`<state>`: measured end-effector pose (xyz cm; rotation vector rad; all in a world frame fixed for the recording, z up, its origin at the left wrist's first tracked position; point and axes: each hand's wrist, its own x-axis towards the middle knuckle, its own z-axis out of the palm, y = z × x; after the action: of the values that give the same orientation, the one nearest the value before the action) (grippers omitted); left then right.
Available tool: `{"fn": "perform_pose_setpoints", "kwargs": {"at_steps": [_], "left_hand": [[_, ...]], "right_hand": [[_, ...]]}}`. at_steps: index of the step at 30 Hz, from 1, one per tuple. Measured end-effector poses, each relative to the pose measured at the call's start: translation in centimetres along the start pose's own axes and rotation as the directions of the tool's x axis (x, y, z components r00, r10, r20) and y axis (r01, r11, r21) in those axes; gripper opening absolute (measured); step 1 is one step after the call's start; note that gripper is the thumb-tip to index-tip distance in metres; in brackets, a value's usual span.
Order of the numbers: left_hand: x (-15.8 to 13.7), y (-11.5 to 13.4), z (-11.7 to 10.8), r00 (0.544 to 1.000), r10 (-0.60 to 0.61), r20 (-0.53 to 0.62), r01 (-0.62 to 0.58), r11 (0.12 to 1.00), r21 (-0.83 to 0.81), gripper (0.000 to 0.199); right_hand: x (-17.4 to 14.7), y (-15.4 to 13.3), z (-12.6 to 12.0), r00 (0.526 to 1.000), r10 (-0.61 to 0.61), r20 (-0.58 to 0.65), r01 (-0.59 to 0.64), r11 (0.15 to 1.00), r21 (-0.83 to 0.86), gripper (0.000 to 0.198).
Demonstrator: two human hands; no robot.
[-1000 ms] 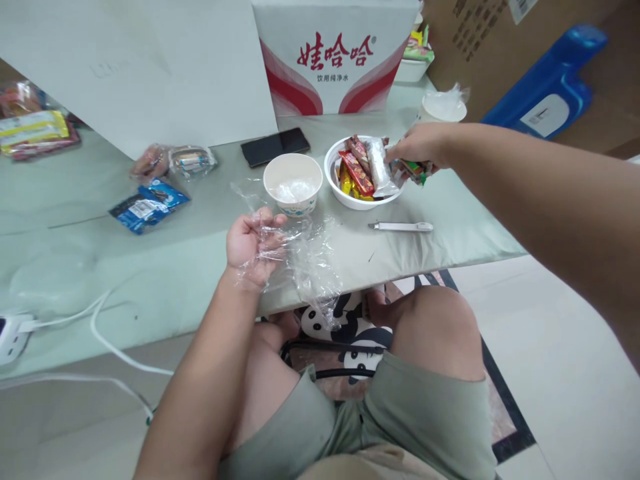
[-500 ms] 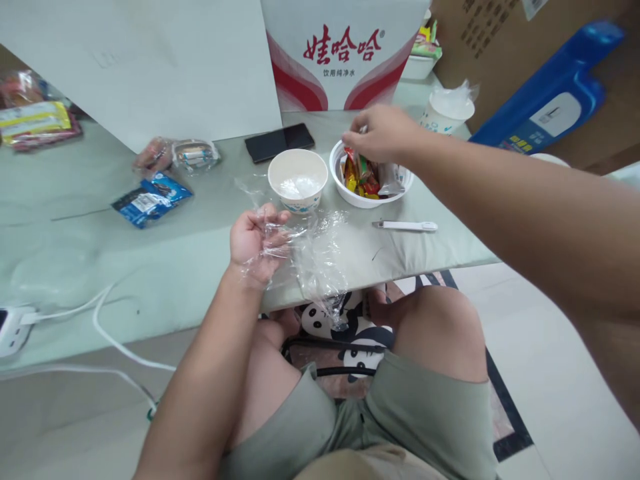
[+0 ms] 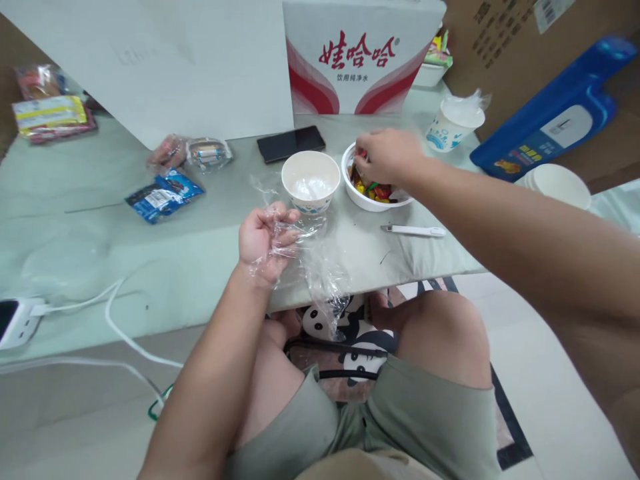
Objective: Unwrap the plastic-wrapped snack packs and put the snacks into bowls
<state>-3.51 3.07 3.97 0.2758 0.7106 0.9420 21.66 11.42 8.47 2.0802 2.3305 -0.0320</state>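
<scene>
My left hand (image 3: 267,243) is at the table's front edge, fingers curled around a crumpled clear plastic bag (image 3: 325,277) that hangs down past the edge. Just beyond it stands a white paper bowl (image 3: 311,190) with clear plastic inside. My right hand (image 3: 390,157) reaches into a white plastic bowl (image 3: 373,202) filled with small wrapped snacks (image 3: 377,192) in red, yellow and green. Its fingers are bent together at the bowl's left side, and what they pinch is hidden. A white utility knife (image 3: 414,231) lies in front of that bowl.
A black phone (image 3: 291,144) lies behind the bowls. To the left are a blue packet (image 3: 163,197), a wrapped snack (image 3: 207,153) and white cables (image 3: 113,313). On the right stand a paper cup (image 3: 453,127), a blue bottle (image 3: 550,113) and stacked white bowls (image 3: 557,185). Boxes back the table.
My right hand has lowered into the snack bowl. The left hand keeps its place with the plastic bag. The whole view has shifted slightly.
</scene>
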Motion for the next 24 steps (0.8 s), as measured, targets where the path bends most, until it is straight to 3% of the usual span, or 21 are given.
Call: {"fn": "perform_pose_setpoints", "kwargs": {"at_steps": [3,5,7,10,16,20,24], "left_hand": [[0.1,-0.2,-0.4,1.000,-0.002,0.021,0.001,1.000,0.010,0.019],[0.1,-0.1,-0.5,1.000,-0.003,0.024,0.002,1.000,0.015,0.018],[0.0,-0.1,-0.6,1.000,0.002,0.023,-0.002,1.000,0.008,0.017],[0.0,0.1,-0.5,1.000,0.002,0.029,-0.002,1.000,-0.007,0.017],[-0.1,0.0,-0.4,0.999,-0.014,0.041,0.014,1.000,-0.004,0.018],[-0.3,0.0,-0.2,1.000,-0.007,0.024,0.007,1.000,0.003,0.018],[-0.4,0.3,-0.3,1.000,0.014,0.027,-0.014,1.000,-0.007,0.019]], "right_hand": [[0.7,-0.4,-0.9,0.973,0.205,-0.110,-0.171,0.951,0.259,0.026],[1.2,-0.1,-1.7,0.940,0.339,-0.045,-0.290,0.861,0.417,0.027],[1.7,0.7,-2.1,0.930,0.368,0.004,-0.334,0.839,0.430,0.025],[2.0,2.7,-1.1,0.955,0.293,-0.055,-0.260,0.910,0.323,0.014],[1.4,5.5,1.7,0.960,0.244,-0.137,-0.209,0.950,0.232,0.052],[-0.9,4.4,-0.2,0.956,0.237,-0.172,-0.193,0.952,0.239,0.049],[-6.8,1.3,-0.6,0.926,0.177,-0.332,-0.001,0.884,0.468,0.037]]}}
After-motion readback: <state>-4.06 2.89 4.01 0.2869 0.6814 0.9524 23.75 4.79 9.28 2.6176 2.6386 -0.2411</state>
